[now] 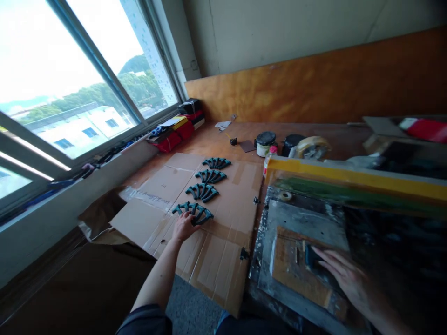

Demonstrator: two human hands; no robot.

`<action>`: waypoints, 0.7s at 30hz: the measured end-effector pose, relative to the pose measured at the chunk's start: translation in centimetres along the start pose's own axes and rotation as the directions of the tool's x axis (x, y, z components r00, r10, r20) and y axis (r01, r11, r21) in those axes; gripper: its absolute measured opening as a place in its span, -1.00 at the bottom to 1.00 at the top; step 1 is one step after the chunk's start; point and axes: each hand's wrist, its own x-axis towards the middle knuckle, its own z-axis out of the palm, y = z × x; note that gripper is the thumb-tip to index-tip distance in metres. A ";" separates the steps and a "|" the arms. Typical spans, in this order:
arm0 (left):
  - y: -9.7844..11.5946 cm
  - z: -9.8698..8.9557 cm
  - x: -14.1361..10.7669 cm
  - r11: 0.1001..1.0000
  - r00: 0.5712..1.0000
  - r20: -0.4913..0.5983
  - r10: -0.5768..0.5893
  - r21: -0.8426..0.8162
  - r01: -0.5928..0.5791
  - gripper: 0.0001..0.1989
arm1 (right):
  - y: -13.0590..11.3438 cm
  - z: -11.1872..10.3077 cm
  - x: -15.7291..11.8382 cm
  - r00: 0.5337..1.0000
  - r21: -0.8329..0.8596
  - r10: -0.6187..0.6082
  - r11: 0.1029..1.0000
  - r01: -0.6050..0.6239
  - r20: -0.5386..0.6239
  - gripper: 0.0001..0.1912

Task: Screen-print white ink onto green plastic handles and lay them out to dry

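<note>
My left hand (185, 226) grips the near edge of a dark teal arched, comb-like piece (193, 214) lying on a flattened cardboard sheet (153, 218). Several similar pieces (206, 179) sit beyond it in a neat row. My right hand (344, 274) lies further right, its fingers over a small dark teal piece (312, 258). That piece rests on a paint-stained wooden block (296, 274), which sits on a grey, stained metal plate (303, 223). My palm hides part of the small piece.
A yellow-edged frame (349, 179) rises beyond the metal plate. Jars and a tape roll (312, 147) stand on the wooden workbench (209, 139). Red and black packages (185, 123) sit in the corner under a large window (80, 79). Small black clips (244, 253) lie at the cardboard's edge.
</note>
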 end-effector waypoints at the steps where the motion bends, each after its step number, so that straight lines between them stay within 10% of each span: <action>1: -0.8 0.2 1.3 1.000 1.000 0.012 0.021 0.001 -0.021 -0.56 | -0.5 -0.1 0.0 0.999 -0.003 0.018 1.000 -0.018 0.040 -0.59; 13: -1.5 2.5 3.0 0.994 0.993 -0.085 0.081 0.075 -0.075 -0.47 | -6.0 -1.5 1.7 0.983 -0.172 0.112 0.981 -0.086 0.148 -0.57; 18: 8.2 -3.0 3.4 0.934 0.948 -0.306 0.086 -0.306 -0.183 -0.54 | -6.0 -2.3 2.1 0.977 -0.217 0.055 0.976 -0.010 0.204 -0.56; 21: 17.7 -8.7 3.4 0.601 0.954 -0.290 0.074 -0.750 -0.275 -0.48 | -5.9 -2.1 2.8 0.970 -0.191 -0.016 0.980 0.064 0.243 -0.50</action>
